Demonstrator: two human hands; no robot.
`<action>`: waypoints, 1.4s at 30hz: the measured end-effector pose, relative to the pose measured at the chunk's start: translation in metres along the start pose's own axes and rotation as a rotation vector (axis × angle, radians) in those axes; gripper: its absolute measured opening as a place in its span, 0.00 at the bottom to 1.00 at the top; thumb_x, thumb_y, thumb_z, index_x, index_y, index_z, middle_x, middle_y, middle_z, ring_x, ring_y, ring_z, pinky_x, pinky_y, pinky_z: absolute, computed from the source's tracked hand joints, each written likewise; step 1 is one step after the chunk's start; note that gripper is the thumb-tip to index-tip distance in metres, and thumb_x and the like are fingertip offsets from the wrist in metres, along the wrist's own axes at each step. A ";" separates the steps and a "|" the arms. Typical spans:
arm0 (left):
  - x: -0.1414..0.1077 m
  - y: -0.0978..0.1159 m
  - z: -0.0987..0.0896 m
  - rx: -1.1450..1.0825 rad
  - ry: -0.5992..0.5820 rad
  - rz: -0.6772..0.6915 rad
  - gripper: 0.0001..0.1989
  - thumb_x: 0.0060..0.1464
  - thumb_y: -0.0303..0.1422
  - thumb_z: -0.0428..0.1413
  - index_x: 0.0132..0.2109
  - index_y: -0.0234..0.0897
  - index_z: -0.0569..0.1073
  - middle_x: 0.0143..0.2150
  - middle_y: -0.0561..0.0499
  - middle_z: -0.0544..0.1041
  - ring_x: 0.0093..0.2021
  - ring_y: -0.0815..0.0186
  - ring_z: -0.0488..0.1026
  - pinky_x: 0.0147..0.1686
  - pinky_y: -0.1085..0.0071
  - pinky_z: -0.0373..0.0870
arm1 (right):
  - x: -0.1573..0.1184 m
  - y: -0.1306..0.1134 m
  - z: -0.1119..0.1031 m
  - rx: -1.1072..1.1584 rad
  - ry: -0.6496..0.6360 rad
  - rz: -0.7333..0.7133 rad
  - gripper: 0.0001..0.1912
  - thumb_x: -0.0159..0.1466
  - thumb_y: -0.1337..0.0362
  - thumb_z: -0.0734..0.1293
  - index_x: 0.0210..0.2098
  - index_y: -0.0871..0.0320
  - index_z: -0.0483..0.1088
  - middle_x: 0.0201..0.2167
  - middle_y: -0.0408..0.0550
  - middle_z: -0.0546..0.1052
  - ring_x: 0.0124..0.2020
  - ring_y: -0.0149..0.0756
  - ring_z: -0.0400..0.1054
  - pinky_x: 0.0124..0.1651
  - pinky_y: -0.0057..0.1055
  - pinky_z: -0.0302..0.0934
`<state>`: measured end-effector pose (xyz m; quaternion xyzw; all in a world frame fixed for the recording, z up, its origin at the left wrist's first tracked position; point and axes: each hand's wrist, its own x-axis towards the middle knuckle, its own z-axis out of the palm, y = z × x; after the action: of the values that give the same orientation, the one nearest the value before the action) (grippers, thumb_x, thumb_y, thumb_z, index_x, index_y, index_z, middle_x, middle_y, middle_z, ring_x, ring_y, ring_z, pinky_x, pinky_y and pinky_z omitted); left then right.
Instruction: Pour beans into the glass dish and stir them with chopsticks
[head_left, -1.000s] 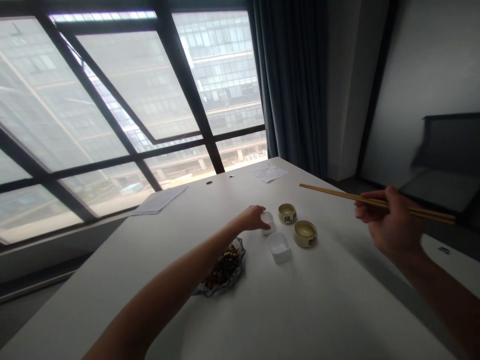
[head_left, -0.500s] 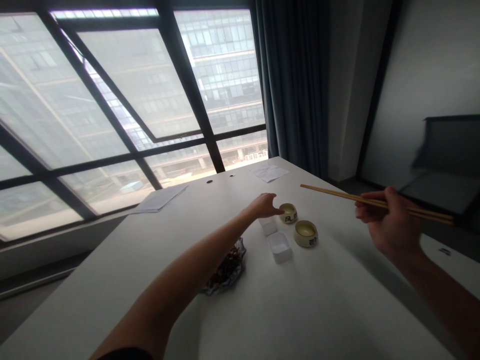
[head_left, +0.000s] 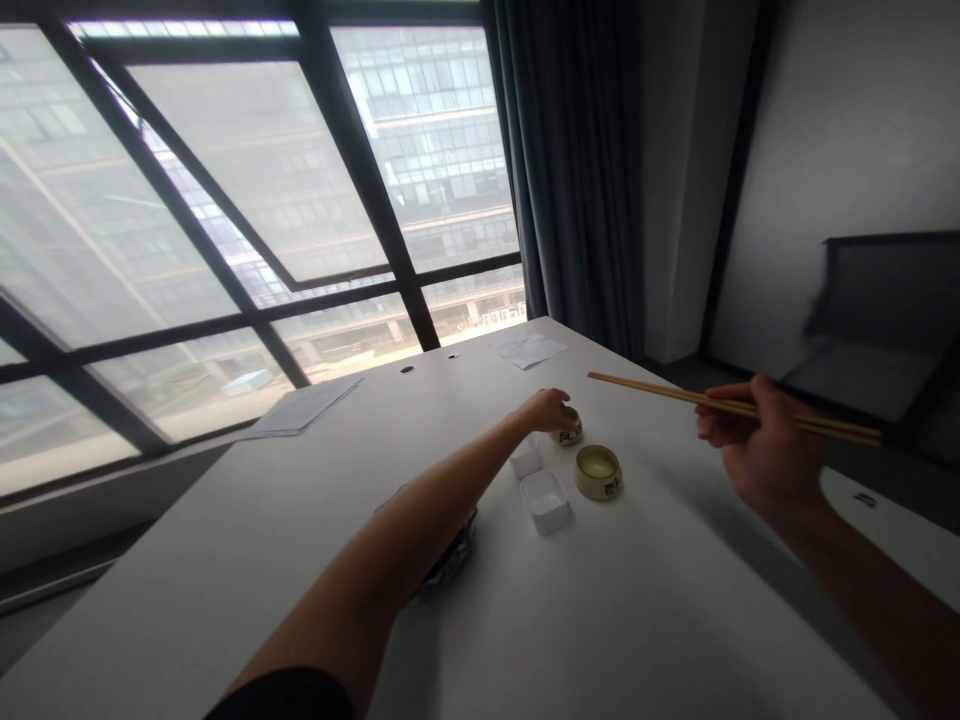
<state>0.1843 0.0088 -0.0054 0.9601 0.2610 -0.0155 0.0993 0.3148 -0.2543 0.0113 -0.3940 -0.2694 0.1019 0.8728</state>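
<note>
My left hand (head_left: 547, 409) reaches far across the table and has its fingers closed over the rim of a small yellow-green bowl (head_left: 568, 436) with dark characters on its side. The hand hides most of that bowl's opening. A second, matching bowl (head_left: 598, 473) stands nearer, upright, apart from the hand. In my right hand (head_left: 776, 450) is a pair of wooden chopsticks (head_left: 645, 386), raised above the table with the tips pointing left. Beside the bowls sit two small white square containers, one nearer (head_left: 546, 502) and one farther (head_left: 525, 458).
Under my left forearm lies a glass dish (head_left: 454, 562), mostly hidden, its contents hard to see. Papers (head_left: 300, 408) lie at the table's left edge, and another sheet (head_left: 527, 348) at the far end. Windows and a dark curtain (head_left: 577, 180) stand beyond.
My left hand has moved right, onto the far bowl, and its fingers have closed. The forearm now covers more of the glass dish. The view has shifted slightly; my right hand still holds the chopsticks.
</note>
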 end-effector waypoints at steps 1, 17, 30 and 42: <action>0.000 0.000 -0.001 0.000 -0.001 0.005 0.19 0.68 0.39 0.58 0.60 0.34 0.72 0.59 0.41 0.74 0.54 0.55 0.76 0.52 0.53 0.78 | 0.000 0.000 0.000 0.000 -0.001 0.003 0.20 0.62 0.50 0.71 0.24 0.59 0.79 0.17 0.49 0.77 0.15 0.34 0.68 0.17 0.29 0.57; -0.076 0.064 -0.012 0.026 -0.144 0.261 0.40 0.48 0.55 0.68 0.63 0.40 0.73 0.60 0.41 0.77 0.58 0.47 0.75 0.54 0.58 0.74 | 0.004 -0.001 -0.002 0.004 0.058 -0.016 0.20 0.65 0.51 0.68 0.24 0.58 0.78 0.17 0.48 0.76 0.15 0.33 0.67 0.17 0.28 0.56; -0.068 0.059 -0.005 0.031 -0.110 0.269 0.33 0.50 0.43 0.67 0.62 0.42 0.73 0.62 0.42 0.76 0.60 0.49 0.74 0.57 0.58 0.72 | 0.005 0.003 -0.005 0.006 0.045 0.009 0.20 0.65 0.52 0.69 0.25 0.59 0.79 0.17 0.49 0.77 0.15 0.34 0.68 0.16 0.29 0.56; -0.074 0.013 -0.035 0.003 -0.011 0.142 0.30 0.62 0.47 0.61 0.66 0.39 0.69 0.64 0.40 0.72 0.60 0.53 0.73 0.60 0.55 0.72 | 0.004 -0.001 -0.005 -0.018 0.044 -0.010 0.20 0.65 0.51 0.68 0.24 0.56 0.79 0.17 0.49 0.76 0.15 0.35 0.67 0.18 0.32 0.55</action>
<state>0.1262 -0.0323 0.0374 0.9762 0.1916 -0.0141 0.1002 0.3207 -0.2567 0.0113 -0.4028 -0.2531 0.0864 0.8754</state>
